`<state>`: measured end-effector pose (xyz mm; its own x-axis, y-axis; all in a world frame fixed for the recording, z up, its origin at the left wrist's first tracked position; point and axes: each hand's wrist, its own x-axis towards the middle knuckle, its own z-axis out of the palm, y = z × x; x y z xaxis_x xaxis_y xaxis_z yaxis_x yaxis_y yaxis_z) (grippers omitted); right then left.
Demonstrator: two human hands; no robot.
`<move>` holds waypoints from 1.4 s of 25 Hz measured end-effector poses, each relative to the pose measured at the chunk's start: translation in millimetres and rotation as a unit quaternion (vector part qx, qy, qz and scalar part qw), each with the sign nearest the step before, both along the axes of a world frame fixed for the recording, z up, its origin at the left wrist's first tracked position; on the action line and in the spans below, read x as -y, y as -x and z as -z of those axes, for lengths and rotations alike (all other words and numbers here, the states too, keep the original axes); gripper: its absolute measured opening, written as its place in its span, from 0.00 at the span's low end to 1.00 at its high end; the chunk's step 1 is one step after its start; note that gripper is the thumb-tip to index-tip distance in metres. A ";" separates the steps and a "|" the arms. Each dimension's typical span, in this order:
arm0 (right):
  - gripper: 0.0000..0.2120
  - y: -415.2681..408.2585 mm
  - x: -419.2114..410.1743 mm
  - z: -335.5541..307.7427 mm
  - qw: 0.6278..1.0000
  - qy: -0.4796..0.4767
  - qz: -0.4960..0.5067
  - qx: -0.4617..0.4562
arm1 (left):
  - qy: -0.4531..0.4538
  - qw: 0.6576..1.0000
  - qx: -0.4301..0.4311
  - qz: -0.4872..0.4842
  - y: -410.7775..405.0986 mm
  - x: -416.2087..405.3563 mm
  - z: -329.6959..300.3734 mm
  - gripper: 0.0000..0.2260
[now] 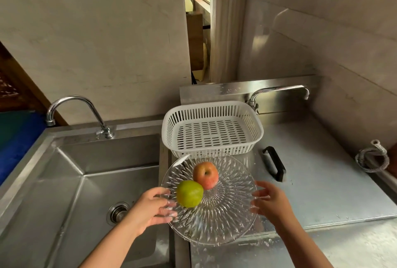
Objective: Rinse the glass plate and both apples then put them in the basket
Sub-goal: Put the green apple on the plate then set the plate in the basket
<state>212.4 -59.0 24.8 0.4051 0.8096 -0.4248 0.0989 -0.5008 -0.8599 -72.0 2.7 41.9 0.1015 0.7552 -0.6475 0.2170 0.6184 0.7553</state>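
Nearest, the left hand (pixel 148 209) grips the left rim of the glass plate (pixel 214 220), its fingers (pixel 167 208) curled under the glass and seen through it. The right hand (pixel 270 201) is at the plate's right rim with its fingers spread and loosely bent; whether they touch the glass cannot be told. The plate sits over the seam between sink (pixel 64 181) and steel worktop (pixel 322 181), mostly on the worktop side; whether it rests there or is lifted is unclear. On the plate a green apple (pixel 189 193) lies near the left hand, touching a red apple (pixel 205 174) just behind it. The drain (pixel 118 212) shows in the sink floor left of the left hand. Beyond the plate a white slotted basket (pixel 214 108) stands on the worktop, holding nothing. A black handle (pixel 275 165) lies flat on the worktop right of the basket. Behind the sink rises a tap (pixel 75 106); a second tap (pixel 279 91) stands behind the basket against the wall. A coiled hose (pixel 372 159) lies at the far right.
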 end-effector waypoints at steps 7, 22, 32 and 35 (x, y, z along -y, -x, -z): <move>0.24 3.9 13.7 -8.6 1.000 -0.007 -0.016 -0.013 | -0.008 1.000 0.001 0.006 11.9 15.7 -15.3 0.12; 0.23 -22.6 -81.1 -71.8 0.997 -0.069 -0.006 -0.045 | -0.049 0.998 0.027 0.020 -9.8 -90.3 -64.6 0.11; 0.23 -58.6 -212.0 -42.2 0.999 -0.045 0.013 0.013 | -0.020 0.999 0.030 -0.010 -63.7 -211.1 -35.5 0.13; 0.23 -62.9 -226.6 -26.6 1.000 -0.027 0.006 0.011 | -0.007 1.000 0.023 -0.010 -69.1 -222.9 -21.2 0.14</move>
<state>275.3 167.6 51.4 0.4246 0.8259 -0.3710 0.1125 -0.4547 -0.8835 -2.8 225.5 63.1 0.1154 0.7663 -0.6320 0.1689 0.6119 0.7727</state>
